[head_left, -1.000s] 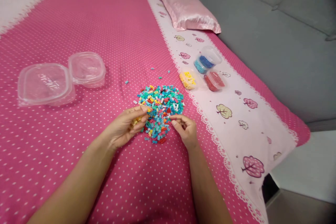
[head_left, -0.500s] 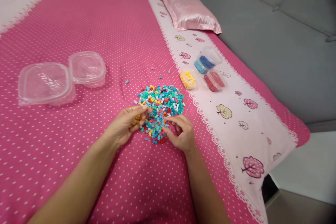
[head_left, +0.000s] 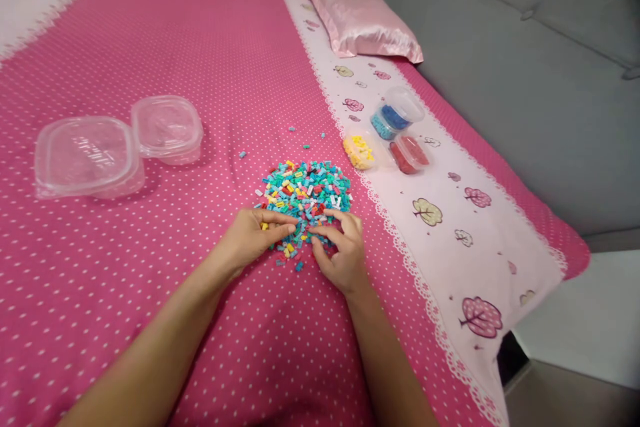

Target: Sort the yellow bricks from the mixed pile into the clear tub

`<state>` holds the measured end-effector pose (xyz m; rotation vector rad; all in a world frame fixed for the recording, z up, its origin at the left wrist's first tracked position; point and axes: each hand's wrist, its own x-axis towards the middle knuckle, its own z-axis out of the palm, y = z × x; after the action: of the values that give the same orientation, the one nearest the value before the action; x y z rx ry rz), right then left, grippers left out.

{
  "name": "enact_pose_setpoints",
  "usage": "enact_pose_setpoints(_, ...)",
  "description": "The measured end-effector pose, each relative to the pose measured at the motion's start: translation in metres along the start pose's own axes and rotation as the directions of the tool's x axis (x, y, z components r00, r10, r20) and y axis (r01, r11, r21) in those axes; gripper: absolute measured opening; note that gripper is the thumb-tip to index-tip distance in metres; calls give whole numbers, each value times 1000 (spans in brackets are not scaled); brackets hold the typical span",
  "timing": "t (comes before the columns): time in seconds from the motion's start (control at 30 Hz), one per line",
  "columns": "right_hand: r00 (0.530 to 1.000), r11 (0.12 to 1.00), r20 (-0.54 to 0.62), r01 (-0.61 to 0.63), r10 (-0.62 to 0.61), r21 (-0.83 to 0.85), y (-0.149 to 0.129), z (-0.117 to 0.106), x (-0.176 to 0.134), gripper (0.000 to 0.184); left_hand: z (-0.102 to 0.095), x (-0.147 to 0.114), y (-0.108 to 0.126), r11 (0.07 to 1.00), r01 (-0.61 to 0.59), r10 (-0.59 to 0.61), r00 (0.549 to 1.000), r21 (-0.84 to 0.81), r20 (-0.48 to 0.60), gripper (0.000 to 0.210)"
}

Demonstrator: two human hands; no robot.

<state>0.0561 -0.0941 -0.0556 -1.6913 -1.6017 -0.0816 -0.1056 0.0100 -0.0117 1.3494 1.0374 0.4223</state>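
Observation:
A loose pile of tiny toy building bricks (head_left: 320, 183), mostly teal, blue and green with some red, yellow and white, lies on the pink polka-dot bedspread. At its near left edge is my left hand (head_left: 255, 233), fingers curled and thumb close to the index finger. A few yellow bricks (head_left: 265, 226) show under its fingers, partly hidden by them. My right hand (head_left: 343, 247) reaches into the pile's near right side, fingers apart and fingertips touching bricks; nothing is seen held in it.
Several small clear tubs stand to the right: yellow bricks (head_left: 359, 151), red bricks (head_left: 409, 153), light blue and dark blue bricks (head_left: 394, 117). Two lidded clear containers (head_left: 90, 153) sit at left. Stray bricks (head_left: 243, 154) lie beyond the pile. A pink pillow (head_left: 363, 20) rests farther back.
My left hand has turned palm down, its fingertips shifting slightly right and nearer me. The right fingers have spread and moved a little over the pile. Bricks at its near edge have shifted.

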Motion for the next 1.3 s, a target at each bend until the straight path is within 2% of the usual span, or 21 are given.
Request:
enact_pose_setpoints(0.13, 993, 996, -80, -88, 89, 17, 5, 1, 0, 17, 1, 2, -2, 991, -15, 11, 999, 136, 31, 21)
enact_pose_setpoints(0.2, 994, 997, -83, -74, 77, 37, 5, 1, -1, 17, 1, 3, -2, 980, -33, 25, 999, 196, 41, 20)
enact_pose_setpoints(0.3, 1000, 999, -13, -2, 3, 53, 2, 0, 0, 15, 1, 3, -3, 971, -48, 39, 998, 233, 44, 21)
enact_pose_setpoints(0.43, 991, 997, 108, 71, -73, 18, -1, -1, 0, 19, 1, 1, -3, 994, -63, 58, 996, 85, 66, 27)
enact_pose_setpoints(0.53, 988, 996, 127, 83, -84, 10, -1, 0, 1, 16, 1, -1, -1, 996, -22, 27, 998, -82, 56, 35)
enact_pose_setpoints(0.6, 990, 996, 111, 82, -84, 18, 0, 1, 0, 13, 2, -2, -1, 990, 0, 7, 999, -143, 51, 37)
enact_pose_setpoints(0.77, 995, 995, -20, 94, -93, 22, -1, 0, -1, 8, 6, -4, 2, 993, 6, 7, 994, -120, 110, 37)
enact_pose_setpoints(0.9, 974, 991, -185, 134, -133, -7, -5, -4, -1, 12, 10, -8, 5, 964, 117, -66, 976, -240, 210, 37)
enact_pose_setpoints(1.0, 956, 988, -249, 149, -156, -46, -7, -6, -2, 18, 14, -10, 5, 921, 224, -130, 948, -318, 291, 34)
enact_pose_setpoints(1.3, 961, 974, -167, 213, -222, -73, -11, -3, -7, 28, 24, -14, 4, 764, 451, -288, 878, -461, 382, 27)
